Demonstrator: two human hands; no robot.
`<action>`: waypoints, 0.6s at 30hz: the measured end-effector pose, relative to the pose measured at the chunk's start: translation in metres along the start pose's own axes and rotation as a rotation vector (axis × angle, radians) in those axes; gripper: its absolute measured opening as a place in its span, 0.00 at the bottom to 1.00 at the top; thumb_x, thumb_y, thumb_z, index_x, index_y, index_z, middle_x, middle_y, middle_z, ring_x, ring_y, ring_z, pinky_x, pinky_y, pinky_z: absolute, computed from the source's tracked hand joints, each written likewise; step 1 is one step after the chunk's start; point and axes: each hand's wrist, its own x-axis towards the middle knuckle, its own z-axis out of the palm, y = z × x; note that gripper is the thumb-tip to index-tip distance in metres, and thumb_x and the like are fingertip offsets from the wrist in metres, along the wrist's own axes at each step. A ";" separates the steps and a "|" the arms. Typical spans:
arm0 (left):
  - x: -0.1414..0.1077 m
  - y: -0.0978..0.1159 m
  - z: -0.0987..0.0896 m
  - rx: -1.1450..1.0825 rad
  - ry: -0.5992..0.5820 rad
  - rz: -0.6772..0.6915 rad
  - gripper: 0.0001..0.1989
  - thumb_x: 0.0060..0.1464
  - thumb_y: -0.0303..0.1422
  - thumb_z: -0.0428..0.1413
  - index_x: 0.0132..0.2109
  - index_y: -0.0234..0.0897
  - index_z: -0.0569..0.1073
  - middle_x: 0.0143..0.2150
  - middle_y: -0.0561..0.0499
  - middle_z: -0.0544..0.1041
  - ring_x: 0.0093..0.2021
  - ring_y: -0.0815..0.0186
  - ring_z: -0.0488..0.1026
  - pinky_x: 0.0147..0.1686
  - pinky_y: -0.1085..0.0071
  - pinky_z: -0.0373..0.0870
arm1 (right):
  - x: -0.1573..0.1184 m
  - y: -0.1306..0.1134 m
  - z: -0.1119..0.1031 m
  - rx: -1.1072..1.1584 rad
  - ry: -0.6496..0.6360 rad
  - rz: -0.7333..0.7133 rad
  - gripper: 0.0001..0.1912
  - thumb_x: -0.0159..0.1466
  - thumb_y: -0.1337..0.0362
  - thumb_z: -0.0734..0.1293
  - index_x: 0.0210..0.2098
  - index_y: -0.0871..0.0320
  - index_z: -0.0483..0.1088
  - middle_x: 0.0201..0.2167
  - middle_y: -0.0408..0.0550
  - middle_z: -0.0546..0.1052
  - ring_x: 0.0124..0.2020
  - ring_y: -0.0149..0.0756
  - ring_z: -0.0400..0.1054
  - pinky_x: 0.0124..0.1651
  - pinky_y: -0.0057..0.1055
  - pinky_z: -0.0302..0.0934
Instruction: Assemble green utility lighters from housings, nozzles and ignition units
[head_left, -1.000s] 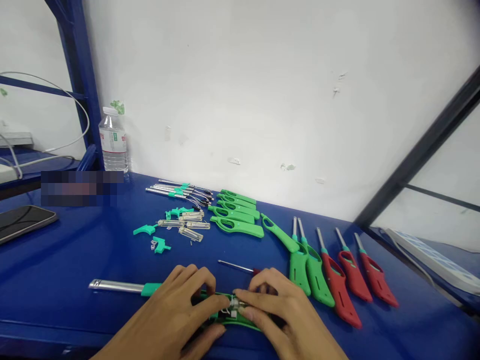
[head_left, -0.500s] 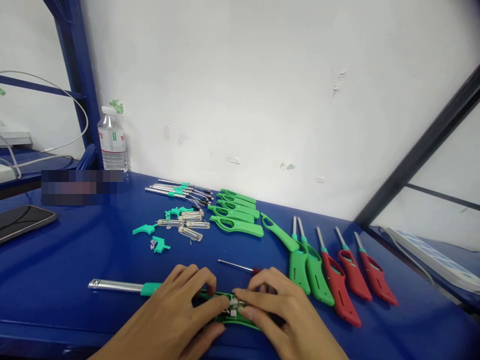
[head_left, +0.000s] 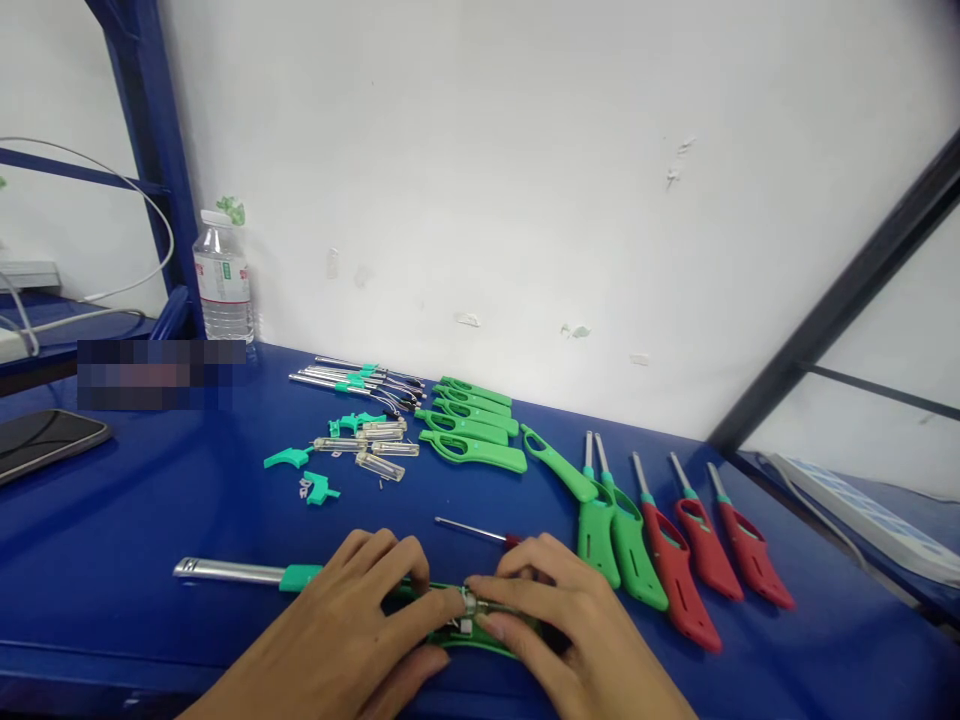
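Note:
A gas lighter's opened green handle shell [head_left: 480,640] lies at the front of the blue table, its inner parts showing. Its metal nozzle tube [head_left: 229,570] points left and ends in a teal collar. My left hand [head_left: 375,610] is closed around the shell, with the index fingertip pressed on the small parts inside. From the other side, my right hand [head_left: 559,610] pinches a clear fuel tank [head_left: 491,605] lying in the handle; fingers cover most of it. Just beyond the hands rests a screwdriver [head_left: 472,529], its red handle partly behind my right hand.
Teal triggers [head_left: 289,457], clear fuel tanks [head_left: 381,466] and nozzle tubes with wires [head_left: 352,383] lie at left centre. Behind are green half-shells [head_left: 476,452]. Whole green lighters [head_left: 598,540] and red lighters [head_left: 679,575] stand right. A phone [head_left: 49,442] and water bottle [head_left: 225,285] are left.
My left index fingertip has shifted slightly right, toward the right-hand fingers. Both hands otherwise stay in place on the lighter; the view has barely moved.

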 end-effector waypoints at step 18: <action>-0.003 0.002 0.010 0.064 0.156 0.013 0.20 0.67 0.21 0.53 0.57 0.51 0.76 0.47 0.51 0.74 0.44 0.60 0.71 0.44 0.69 0.67 | -0.001 -0.002 -0.001 0.024 0.012 0.003 0.16 0.76 0.66 0.72 0.58 0.42 0.83 0.46 0.43 0.81 0.48 0.39 0.76 0.51 0.34 0.68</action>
